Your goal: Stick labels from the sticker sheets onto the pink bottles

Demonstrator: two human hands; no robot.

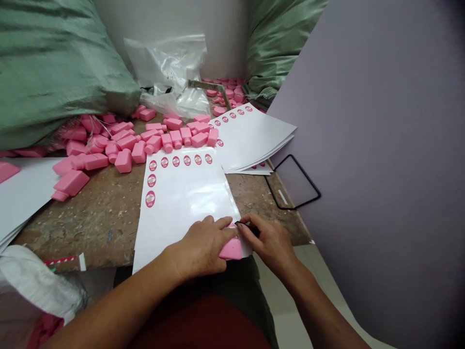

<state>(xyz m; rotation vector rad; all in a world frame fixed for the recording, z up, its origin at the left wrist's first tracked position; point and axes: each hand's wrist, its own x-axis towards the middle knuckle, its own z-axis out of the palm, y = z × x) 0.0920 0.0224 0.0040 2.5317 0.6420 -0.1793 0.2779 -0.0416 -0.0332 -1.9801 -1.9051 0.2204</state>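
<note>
My left hand grips a pink plastic bottle at the near edge of a white sticker sheet. My right hand pinches a thin dark tool with its tip against the bottle's top side. The sheet lies on a worn wooden table and carries a row of round pink labels along its far edge and three down its left side. Whether a label is on the bottle is hidden by my fingers.
A heap of pink bottles lies beyond the sheet. A stack of sticker sheets sits far right, more white sheets at left. Green sacks, a clear plastic bag and a grey wall ring the table.
</note>
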